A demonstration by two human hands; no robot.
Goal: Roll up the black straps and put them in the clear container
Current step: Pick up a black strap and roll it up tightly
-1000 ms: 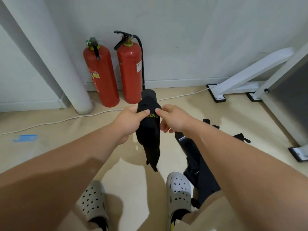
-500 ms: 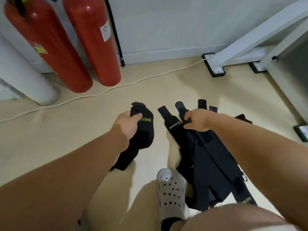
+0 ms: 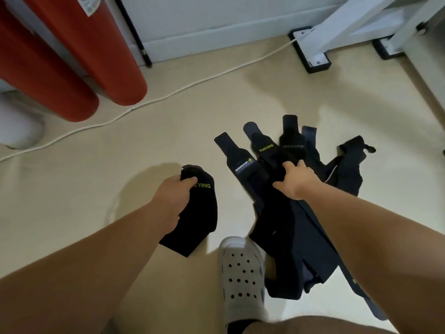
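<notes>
gripping a folded black strap (image 3: 199, 218) in the left hand (image 3: 171, 201), clutching the strap pile (image 3: 296, 242) on the floor (image 3: 72, 189) with the right hand (image 3: 295, 180). best to draw one free alone, flatten it, then roll tightly. no clear container in sight.

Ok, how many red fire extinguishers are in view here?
2. Both stand upper left by the wall: the left extinguisher at the frame edge, the right extinguisher beside it. Tops are cropped; more could lie out of frame.

Likely an office or workroom corner; two red extinguishers (image 3: 72, 63) stand against the white wall (image 3: 216, 15); white desk legs (image 3: 342, 27) rest on beige floor (image 3: 72, 189).
</notes>
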